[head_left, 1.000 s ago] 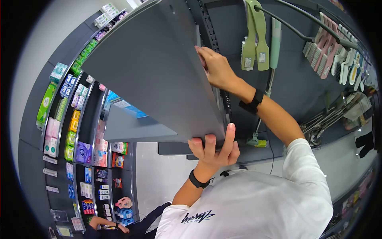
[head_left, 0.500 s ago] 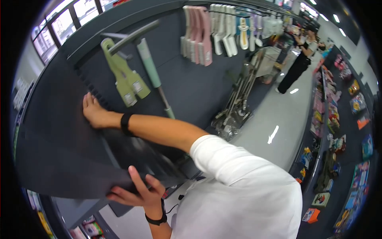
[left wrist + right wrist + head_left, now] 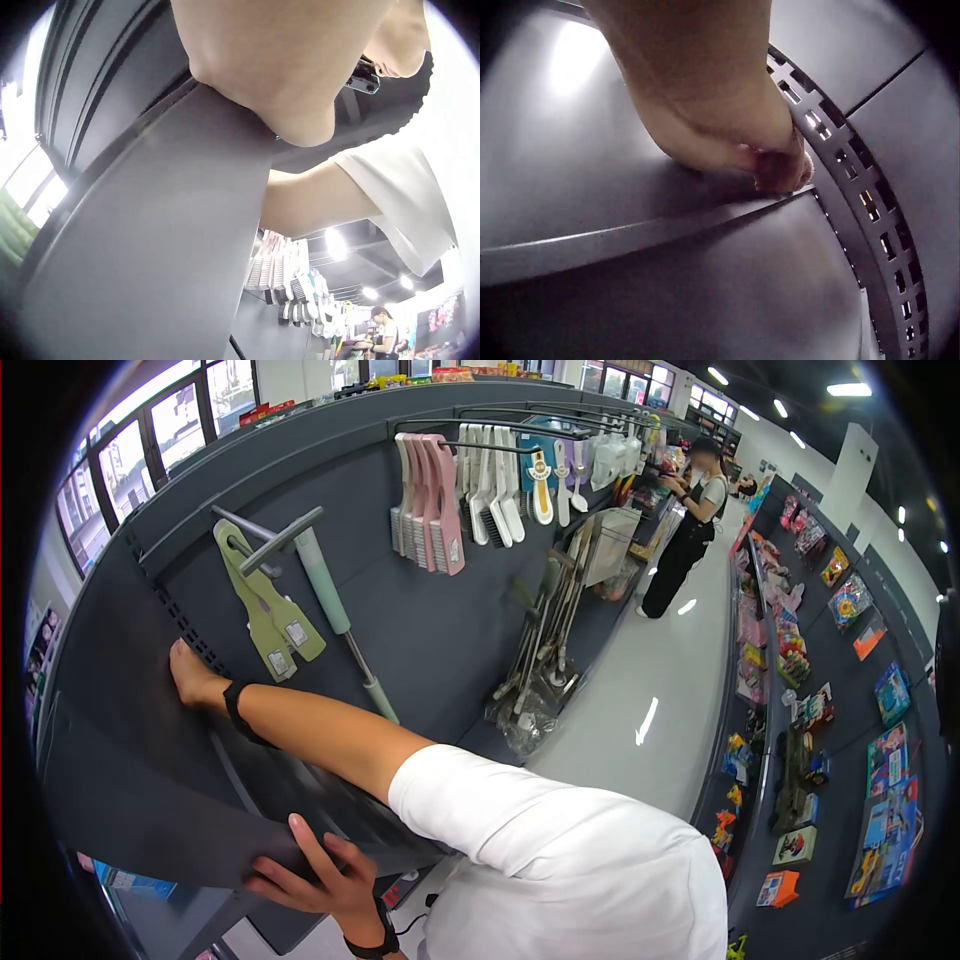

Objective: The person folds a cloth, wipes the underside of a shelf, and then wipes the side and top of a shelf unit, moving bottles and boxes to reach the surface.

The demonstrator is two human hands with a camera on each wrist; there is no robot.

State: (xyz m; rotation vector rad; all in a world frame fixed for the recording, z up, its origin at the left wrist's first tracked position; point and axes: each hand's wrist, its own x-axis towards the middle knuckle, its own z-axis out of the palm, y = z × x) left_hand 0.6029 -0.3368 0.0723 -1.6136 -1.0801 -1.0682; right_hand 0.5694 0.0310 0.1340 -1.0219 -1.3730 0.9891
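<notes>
A dark grey metal shelf board (image 3: 130,760) stands out from the shelving on the left, tilted in the head view. My left hand (image 3: 325,885) grips its near corner, fingers spread over the edge; the thumb is hidden behind it. In the left wrist view the same hand (image 3: 262,60) lies along the board's edge. Reaching to the board's far end, my right hand (image 3: 193,676) holds the edge beside a slotted upright (image 3: 172,605). The right wrist view has the curled fingers (image 3: 784,169) at the board's lip, right by the upright's slots (image 3: 870,204).
Green brushes (image 3: 268,600) and a mint-handled pole (image 3: 325,580) hang close to my right forearm. Pink and white brushes (image 3: 440,510) hang farther along. Wrapped long-handled tools (image 3: 545,650) lean past them. A person (image 3: 690,525) stands down the aisle; stocked shelves (image 3: 790,760) line its right side.
The head view has swung right and up, bringing the aisle and the person into sight. Both hands stay on the shelf board, which now appears lower and farther left.
</notes>
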